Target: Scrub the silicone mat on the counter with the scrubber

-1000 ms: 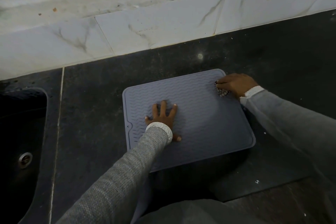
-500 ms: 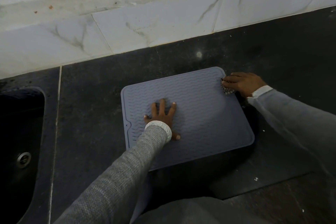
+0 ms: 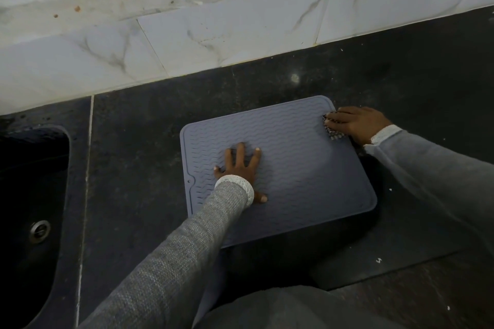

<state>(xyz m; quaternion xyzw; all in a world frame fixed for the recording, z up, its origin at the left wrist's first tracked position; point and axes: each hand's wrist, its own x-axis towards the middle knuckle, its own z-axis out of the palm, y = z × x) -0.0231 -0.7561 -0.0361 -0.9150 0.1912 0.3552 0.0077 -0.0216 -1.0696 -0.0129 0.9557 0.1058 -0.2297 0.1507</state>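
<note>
The left hand (image 3: 242,168) lies flat on the silicone mat (image 3: 294,168), fingers spread wide and palm down, holding nothing; its wrist and part of the thumb side are covered by the white cuff of a grey sleeve (image 3: 171,262) that runs across the mat's near edge and hides a stretch of that edge. The right hand (image 3: 355,123) is curled over the scrubber (image 3: 331,134) at the mat's far right corner, fingers closed on top of it and pressing it against the mat's rim. Only a small ragged, metallic-looking fringe of the scrubber shows below the fingers; its full shape and size cannot be made out. The right sleeve covers the wrist and leaves the picture at the right border.

The mat is a blue-grey rounded rectangle with raised wavy ridges and a small notch with a hole on its left edge. It rests flat on the dark counter (image 3: 139,168), turned slightly askew to the wall. Left of the mat, well apart, a black sink (image 3: 26,208) is sunk into the counter; it is cut off by the picture's left border and its inside is too dark to read, apart from a round metal drain (image 3: 40,230). Beyond the mat, pale marbled tiles (image 3: 227,35) rise from the counter's back edge.
</note>
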